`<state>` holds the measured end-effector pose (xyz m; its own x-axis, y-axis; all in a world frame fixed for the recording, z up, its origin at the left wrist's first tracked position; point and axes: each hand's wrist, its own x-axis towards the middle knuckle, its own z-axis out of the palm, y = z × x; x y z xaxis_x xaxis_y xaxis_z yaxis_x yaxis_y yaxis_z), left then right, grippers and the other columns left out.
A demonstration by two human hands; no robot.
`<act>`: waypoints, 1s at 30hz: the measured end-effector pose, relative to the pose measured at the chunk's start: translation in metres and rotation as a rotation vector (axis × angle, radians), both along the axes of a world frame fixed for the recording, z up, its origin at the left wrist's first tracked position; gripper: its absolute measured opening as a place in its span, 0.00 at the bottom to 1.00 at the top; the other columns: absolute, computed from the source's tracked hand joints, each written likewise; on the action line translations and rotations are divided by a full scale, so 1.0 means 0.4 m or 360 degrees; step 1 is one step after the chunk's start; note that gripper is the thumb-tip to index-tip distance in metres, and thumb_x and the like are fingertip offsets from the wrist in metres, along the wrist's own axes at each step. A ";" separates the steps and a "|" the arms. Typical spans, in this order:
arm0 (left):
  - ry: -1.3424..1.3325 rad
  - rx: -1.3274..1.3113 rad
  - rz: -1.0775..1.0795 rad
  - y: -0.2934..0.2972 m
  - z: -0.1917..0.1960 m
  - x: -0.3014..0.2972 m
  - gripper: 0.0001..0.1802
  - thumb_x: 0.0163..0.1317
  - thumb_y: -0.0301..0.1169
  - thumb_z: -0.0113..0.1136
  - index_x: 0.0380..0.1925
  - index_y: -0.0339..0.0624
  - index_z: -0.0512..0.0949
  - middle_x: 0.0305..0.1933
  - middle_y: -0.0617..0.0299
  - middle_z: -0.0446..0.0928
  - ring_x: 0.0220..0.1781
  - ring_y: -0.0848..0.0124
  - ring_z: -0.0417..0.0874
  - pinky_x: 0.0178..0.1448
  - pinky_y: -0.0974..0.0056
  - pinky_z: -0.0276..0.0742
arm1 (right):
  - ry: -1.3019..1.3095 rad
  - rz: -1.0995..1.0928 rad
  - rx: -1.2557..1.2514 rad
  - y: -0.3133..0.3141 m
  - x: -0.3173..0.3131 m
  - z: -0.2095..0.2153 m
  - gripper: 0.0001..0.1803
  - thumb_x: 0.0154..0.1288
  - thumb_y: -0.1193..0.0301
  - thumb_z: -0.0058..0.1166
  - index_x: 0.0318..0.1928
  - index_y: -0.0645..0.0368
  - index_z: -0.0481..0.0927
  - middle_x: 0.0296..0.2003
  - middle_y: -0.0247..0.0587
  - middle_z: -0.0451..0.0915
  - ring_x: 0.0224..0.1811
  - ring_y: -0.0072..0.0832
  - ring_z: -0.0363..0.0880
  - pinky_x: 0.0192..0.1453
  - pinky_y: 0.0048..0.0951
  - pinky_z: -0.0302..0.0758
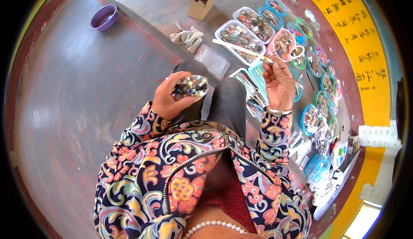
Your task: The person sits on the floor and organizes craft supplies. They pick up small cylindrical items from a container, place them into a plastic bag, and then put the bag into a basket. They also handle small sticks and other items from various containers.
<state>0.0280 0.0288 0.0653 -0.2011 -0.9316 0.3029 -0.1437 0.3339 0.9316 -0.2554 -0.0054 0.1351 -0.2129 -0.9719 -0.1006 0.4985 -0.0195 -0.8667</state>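
My left hand (167,97), above my left thigh, is wrapped round a clear container (205,92) packed with small round bits or ends in dark, white, yellow and blue. Whether these are loose pieces or the tips of thin rods I cannot tell. Out to the right, my right hand (279,82) is raised, with thumb and fingers pinched on one end of a long thin white stick (241,49). The stick points up and left, over the boxes on the floor; its exact kind does not show. Below that hand lies a tray of pen-like sticks (249,88) beside a turquoise basket (258,76).
White boxes (234,34) of small parts and a pink basket (282,45) stand ahead. Several round blue and green baskets (309,119) line the right wall. A cardboard box (202,1), cloth (188,37), clear plastic bag (213,61) and purple basin (103,17) are farther off.
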 end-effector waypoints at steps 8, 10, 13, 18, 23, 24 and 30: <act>0.0088 0.0090 -0.0006 -0.004 0.014 -0.022 0.28 0.41 0.25 0.65 0.46 0.35 0.69 0.43 0.56 0.73 0.42 0.70 0.75 0.48 0.68 0.70 | 0.0034 -0.0695 0.0391 0.021 -0.396 -0.327 0.08 0.57 0.73 0.54 0.37 0.62 0.75 0.26 0.34 0.75 0.27 0.23 0.75 0.31 0.21 0.73; 0.0086 0.0100 -0.0023 -0.008 0.012 -0.025 0.28 0.41 0.24 0.65 0.46 0.35 0.68 0.45 0.55 0.72 0.43 0.70 0.75 0.48 0.68 0.70 | -0.0003 -0.0823 0.0528 0.060 -0.508 -0.463 0.07 0.57 0.71 0.53 0.34 0.61 0.74 0.25 0.34 0.75 0.27 0.24 0.74 0.31 0.23 0.73; 0.0115 0.0116 -0.0061 -0.012 0.011 -0.033 0.28 0.41 0.24 0.65 0.46 0.34 0.68 0.45 0.55 0.72 0.43 0.70 0.75 0.48 0.68 0.70 | -0.0088 -0.0980 0.0764 0.137 -0.610 -0.613 0.06 0.58 0.72 0.50 0.33 0.61 0.73 0.26 0.39 0.76 0.28 0.26 0.74 0.31 0.24 0.73; 0.0117 0.0162 -0.0097 -0.008 0.014 -0.017 0.29 0.43 0.25 0.65 0.47 0.33 0.67 0.46 0.54 0.72 0.44 0.70 0.74 0.49 0.69 0.69 | 0.0064 -0.0823 0.1251 0.134 -0.586 -0.693 0.08 0.62 0.70 0.47 0.37 0.62 0.69 0.30 0.41 0.75 0.29 0.25 0.74 0.32 0.24 0.73; 0.0110 0.0201 -0.0091 -0.005 0.025 -0.010 0.29 0.44 0.25 0.65 0.48 0.33 0.67 0.47 0.55 0.71 0.45 0.70 0.74 0.50 0.69 0.68 | -0.0246 -0.0973 0.1070 0.030 -0.577 -0.734 0.10 0.62 0.72 0.46 0.42 0.64 0.67 0.34 0.43 0.75 0.33 0.26 0.75 0.35 0.24 0.75; 0.0111 0.0216 -0.0074 0.000 0.023 -0.004 0.28 0.44 0.25 0.65 0.48 0.33 0.67 0.47 0.55 0.71 0.45 0.71 0.74 0.50 0.69 0.68 | -0.0225 -0.1013 0.1117 -0.002 -0.554 -0.731 0.08 0.59 0.75 0.48 0.39 0.64 0.70 0.30 0.41 0.75 0.30 0.24 0.75 0.32 0.21 0.73; 0.0168 0.0191 -0.0121 -0.011 0.012 -0.015 0.28 0.44 0.25 0.64 0.48 0.32 0.67 0.46 0.55 0.71 0.46 0.71 0.73 0.51 0.69 0.68 | 0.0351 -0.0534 0.1386 -0.029 -0.663 -0.720 0.05 0.56 0.75 0.48 0.34 0.62 0.69 0.23 0.39 0.73 0.23 0.24 0.72 0.26 0.21 0.70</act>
